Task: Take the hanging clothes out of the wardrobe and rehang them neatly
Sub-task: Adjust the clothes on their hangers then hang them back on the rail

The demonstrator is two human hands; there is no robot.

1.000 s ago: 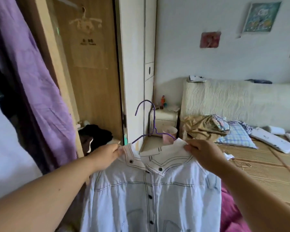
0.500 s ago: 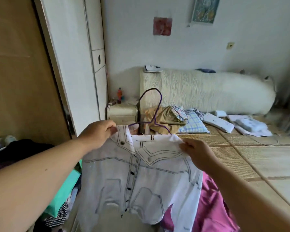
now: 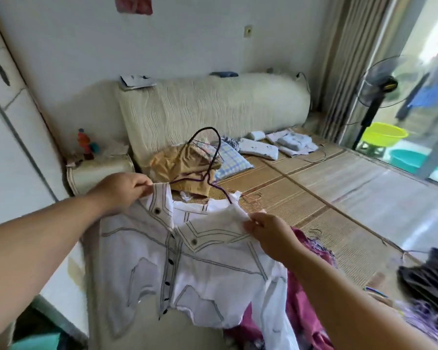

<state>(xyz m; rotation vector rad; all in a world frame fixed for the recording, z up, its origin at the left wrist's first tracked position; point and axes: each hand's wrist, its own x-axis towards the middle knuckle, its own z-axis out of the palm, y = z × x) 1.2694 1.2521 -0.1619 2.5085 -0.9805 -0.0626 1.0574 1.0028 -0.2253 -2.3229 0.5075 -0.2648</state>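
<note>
**Shirt, white, dark stitching** [image 3: 187,261]: is being held up in the air between the person and the bed, out of the wardrobe, front towards the camera. It is being stretched wide, probably so the shoulders can be squared on the hanger or slipped off it; which one cannot be told.

**Left hand** [image 3: 122,190]: fingers are being curled tightly, and the shirt's shoulder by the collar is being pinched between them.

**Right hand** [image 3: 268,231]: the opposite shoulder is being pinched between thumb and bent fingers and drawn outward. The cloth is being bunched there.

**Hanger, purple wire** [image 3: 208,176]: is being carried inside the neck of the shirt, its hook standing free above the collar and tilted. Neither hand is touching it, so the shirt alone is bearing it.

**Pink garment** [image 3: 304,286]: is lying crumpled under the shirt's right side, likely set down for sorting.

**Dark garment** [image 3: 430,274]: is lying at the right edge on the bed's woven mat [image 3: 314,198].

**Tan garment** [image 3: 177,165] and **checked pillow** [image 3: 230,160]: are lying heaped together by the padded headboard [image 3: 213,107], behind the hook.

**Bedside cabinet** [image 3: 96,170]: is standing left of the headboard, next to a white cupboard door [image 3: 10,122].

**Fan** [image 3: 387,84] and **green basin** [image 3: 387,135]: are standing farthest off, by the window.
</note>
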